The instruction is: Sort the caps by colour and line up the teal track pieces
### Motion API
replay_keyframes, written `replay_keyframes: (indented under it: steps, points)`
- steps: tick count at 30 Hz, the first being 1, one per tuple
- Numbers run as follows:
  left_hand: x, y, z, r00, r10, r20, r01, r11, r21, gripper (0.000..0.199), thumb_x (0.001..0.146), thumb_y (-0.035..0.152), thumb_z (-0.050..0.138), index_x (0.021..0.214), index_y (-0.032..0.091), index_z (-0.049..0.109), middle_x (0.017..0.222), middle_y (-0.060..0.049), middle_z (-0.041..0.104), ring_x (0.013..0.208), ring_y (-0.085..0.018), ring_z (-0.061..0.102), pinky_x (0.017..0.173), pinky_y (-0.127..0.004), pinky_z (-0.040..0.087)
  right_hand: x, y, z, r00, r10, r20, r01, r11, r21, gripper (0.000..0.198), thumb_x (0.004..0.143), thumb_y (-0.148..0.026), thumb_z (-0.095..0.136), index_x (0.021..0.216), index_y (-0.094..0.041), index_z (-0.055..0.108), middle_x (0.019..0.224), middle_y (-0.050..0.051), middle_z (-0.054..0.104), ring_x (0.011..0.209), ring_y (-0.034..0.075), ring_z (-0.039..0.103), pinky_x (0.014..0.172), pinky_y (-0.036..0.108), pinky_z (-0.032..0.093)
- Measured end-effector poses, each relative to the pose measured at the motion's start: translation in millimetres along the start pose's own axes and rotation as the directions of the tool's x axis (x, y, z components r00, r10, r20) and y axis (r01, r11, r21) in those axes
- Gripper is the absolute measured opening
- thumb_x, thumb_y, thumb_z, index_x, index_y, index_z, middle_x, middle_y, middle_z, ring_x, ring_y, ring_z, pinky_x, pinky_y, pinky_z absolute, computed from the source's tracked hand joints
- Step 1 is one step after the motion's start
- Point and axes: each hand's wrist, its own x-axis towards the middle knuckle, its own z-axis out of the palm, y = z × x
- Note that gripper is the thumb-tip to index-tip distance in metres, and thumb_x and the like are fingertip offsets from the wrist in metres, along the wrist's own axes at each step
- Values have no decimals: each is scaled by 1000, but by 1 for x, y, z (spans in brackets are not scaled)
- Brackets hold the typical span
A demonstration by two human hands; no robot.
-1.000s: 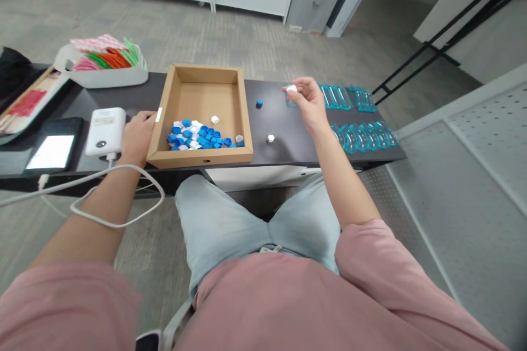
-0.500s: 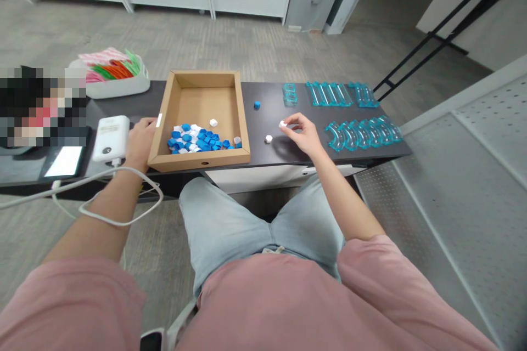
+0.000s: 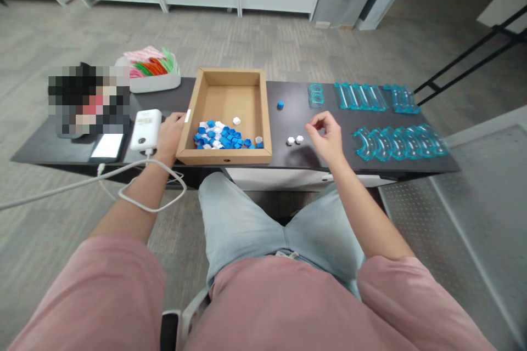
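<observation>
My right hand (image 3: 325, 134) hovers over the dark table, thumb and forefinger curved with a gap between them and nothing visible in the grip. Just left of its fingertips, two white hexagonal pieces (image 3: 300, 139) sit side by side. A blue piece (image 3: 280, 105) lies farther back. My left hand (image 3: 170, 134) rests against the outer left wall of a shallow cardboard box (image 3: 267, 115), its fingers partly hidden but seemingly laid out loosely. Inside the box, blue and white hexagonal pieces (image 3: 230, 137) are heaped toward the near side, with one white piece (image 3: 236, 120) apart from the heap.
Right of my right hand stand rows of clear teal plastic parts, curved ones (image 3: 399, 142) in front and straight ones (image 3: 361, 97) behind. A white power bank (image 3: 147, 129) with a looping cable, a phone (image 3: 107, 146) and a white tray (image 3: 156, 83) of coloured strips occupy the left.
My right hand has let go of a white piece, which now stands beside the other white one, and has drawn back slightly to the right. The whole view has shifted, moving the scene rightward.
</observation>
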Motion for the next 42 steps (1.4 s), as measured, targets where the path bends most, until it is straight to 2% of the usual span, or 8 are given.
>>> replay_keyframes:
  steps: [3, 7, 14, 18, 22, 27, 34, 42]
  points:
    - [2, -3, 4, 999, 15, -28, -16, 1000, -22, 56, 114, 10, 55, 166, 11, 75, 164, -23, 74, 146, -34, 71, 126, -41, 55, 25, -31, 34, 950, -95, 297, 106, 994, -22, 10, 103, -33, 80, 100, -28, 71, 95, 2, 77, 86, 24, 67, 90, 39, 55]
    - [3, -6, 10, 998, 11, -64, -13, 1000, -28, 56, 111, 12, 56, 161, 17, 81, 161, -22, 75, 146, -37, 72, 123, -43, 59, 64, -69, 103, 788, -99, 607, 249, 954, -169, 14, 108, -22, 71, 117, -24, 81, 118, 8, 84, 106, 28, 77, 104, 42, 54]
    - [3, -4, 11, 998, -9, -70, 6, 999, -33, 59, 109, 10, 55, 162, 17, 80, 160, -23, 75, 141, -37, 74, 121, -42, 60, 96, -79, 188, 628, 127, 768, 390, 802, -452, 30, 109, -12, 69, 130, -20, 89, 144, 18, 84, 133, 38, 80, 110, 47, 59]
    - [1, 1, 6, 997, -6, -82, 3, 999, -36, 57, 109, 12, 57, 161, 20, 80, 156, -22, 76, 141, -37, 74, 119, -42, 60, 98, -71, 197, 671, 125, 731, 323, 838, -440, 33, 108, -10, 67, 131, -21, 88, 141, 18, 86, 130, 38, 80, 104, 46, 62]
    - [-4, 7, -3, 999, 2, -37, -3, 1000, -22, 56, 112, 12, 54, 162, 16, 78, 160, -24, 74, 145, -38, 72, 120, -42, 59, 107, -55, 172, 817, -52, 574, 193, 963, -187, 20, 112, -26, 77, 130, -21, 84, 126, 11, 85, 111, 29, 79, 100, 42, 63]
    - [-5, 5, -6, 1000, -17, 13, 16, 998, 59, 56, 116, 15, 47, 167, 9, 71, 168, -26, 68, 146, -39, 71, 123, -44, 57, 98, -22, 74, 977, -60, 205, 45, 996, 77, 50, 114, -73, 75, 135, -29, 81, 118, 4, 81, 105, 22, 76, 94, 37, 62]
    - [1, 3, -6, 997, -46, 63, 41, 995, 88, 60, 114, 19, 47, 169, 15, 71, 170, -23, 67, 147, -41, 69, 127, -46, 56, 25, -1, -38, 972, 174, 155, -158, 981, -111, 55, 97, -79, 86, 119, -29, 83, 117, 8, 85, 105, 26, 78, 95, 44, 66]
    - [-2, 3, -4, 999, -39, -6, 39, 998, 45, 59, 111, 17, 47, 163, 16, 74, 163, -24, 72, 139, -40, 70, 126, -51, 58, -10, 17, -42, 964, 229, 139, -214, 970, -117, 53, 92, -51, 92, 135, -29, 71, 117, 8, 89, 109, 28, 83, 99, 48, 69]
